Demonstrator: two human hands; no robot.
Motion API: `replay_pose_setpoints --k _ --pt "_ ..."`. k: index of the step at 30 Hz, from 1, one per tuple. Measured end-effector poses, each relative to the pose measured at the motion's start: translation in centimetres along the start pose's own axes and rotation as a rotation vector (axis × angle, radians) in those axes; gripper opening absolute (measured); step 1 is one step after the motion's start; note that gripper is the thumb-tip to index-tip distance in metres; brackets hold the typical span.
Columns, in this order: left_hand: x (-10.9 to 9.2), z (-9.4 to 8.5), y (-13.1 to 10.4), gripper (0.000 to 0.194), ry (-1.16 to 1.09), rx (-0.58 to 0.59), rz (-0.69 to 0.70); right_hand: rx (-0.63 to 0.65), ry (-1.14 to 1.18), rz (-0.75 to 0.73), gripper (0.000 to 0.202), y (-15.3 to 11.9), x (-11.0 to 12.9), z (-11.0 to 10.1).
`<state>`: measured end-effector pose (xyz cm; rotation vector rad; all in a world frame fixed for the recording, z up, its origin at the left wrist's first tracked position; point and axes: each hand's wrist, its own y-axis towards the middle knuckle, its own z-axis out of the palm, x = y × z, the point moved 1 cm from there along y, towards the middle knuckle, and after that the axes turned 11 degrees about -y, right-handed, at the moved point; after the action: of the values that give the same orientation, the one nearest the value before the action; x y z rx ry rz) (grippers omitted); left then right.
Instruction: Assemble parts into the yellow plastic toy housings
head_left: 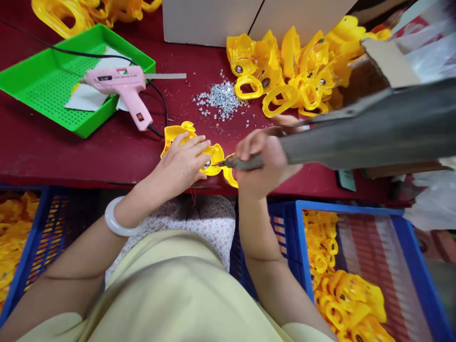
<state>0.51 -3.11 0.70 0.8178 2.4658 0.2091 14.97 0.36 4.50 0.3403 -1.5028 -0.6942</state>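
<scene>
On the near edge of the red table lies a yellow plastic part (214,153), open side up, with a small round metal piece in it. My left hand (185,159) rests over its left half, fingers spread and pressing on it. An electric screwdriver (249,163), its long body wrapped in grey, is gripped in my right hand (265,161). The tool lies nearly level, with its thin tip at the right half of the yellow part. Whether the tip touches a screw cannot be made out. A pile of small silver screws (224,99) lies just beyond my hands.
A pink glue gun (130,90) leans on a green tray (85,121) at the left, its black cord trailing. Yellow parts (270,61) are heaped behind the screws, before a carton (210,21). Blue crates (301,237) with yellow parts flank my lap.
</scene>
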Motion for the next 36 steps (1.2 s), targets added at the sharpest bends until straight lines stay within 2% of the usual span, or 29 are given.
replay_pose_setpoints --k 2,5,9,12,15,17,21,23,26,29,32,34,36 --pt "0.0 -0.1 -0.4 0.010 0.066 0.030 0.060 -0.118 0.048 -0.037 0.017 0.8 1.4 -1.5" --pt "-0.3 -0.3 -1.3 0.012 0.158 -0.010 0.112 -0.273 -0.004 -0.037 0.016 1.4 2.5 -4.7" --pt "-0.3 -0.9 -2.8 0.015 0.218 -0.135 0.153 -0.450 -0.160 0.029 0.018 0.5 1.7 -9.2" --pt "0.1 -1.4 -3.8 0.016 0.182 -0.219 0.145 -0.551 -0.297 0.063 0.027 -1.0 0.9 -11.7" --pt "0.4 -1.8 -4.5 0.019 0.140 -0.230 0.091 -0.567 -0.350 0.088 0.036 -2.0 1.0 -13.5" --pt "0.5 -2.1 -4.6 0.021 0.084 -0.243 0.019 -0.602 -0.370 0.046 0.039 -2.2 1.5 -14.4" --pt "0.7 -2.4 -3.6 0.018 -0.014 -0.437 -0.199 -0.712 -0.435 -0.014 0.037 -2.0 1.8 -15.9" --pt "1.0 -2.1 -2.7 0.017 0.006 -0.505 -0.299 -0.712 -0.460 0.042 0.034 -1.8 1.5 -16.3" --pt "1.6 -1.2 -1.3 0.021 0.060 -0.526 -0.363 -0.697 -0.470 0.079 0.031 -1.8 1.1 -16.6" --pt "2.0 -0.5 -0.5 0.021 0.087 -0.554 -0.338 -0.674 -0.491 0.094 0.029 -1.9 0.8 -16.7" --pt "2.0 -0.4 -0.2 0.019 0.088 -0.577 -0.292 -0.621 -0.476 0.126 0.037 -1.9 0.7 -16.9" --pt "1.9 -0.7 -0.1 0.018 0.089 -0.552 -0.284 -0.586 -0.448 0.144 0.044 -1.8 0.6 -17.0" --pt "1.7 -1.1 0.1 0.017 0.099 -0.520 -0.281 -0.558 -0.448 0.157 0.042 -1.6 0.7 -17.1"
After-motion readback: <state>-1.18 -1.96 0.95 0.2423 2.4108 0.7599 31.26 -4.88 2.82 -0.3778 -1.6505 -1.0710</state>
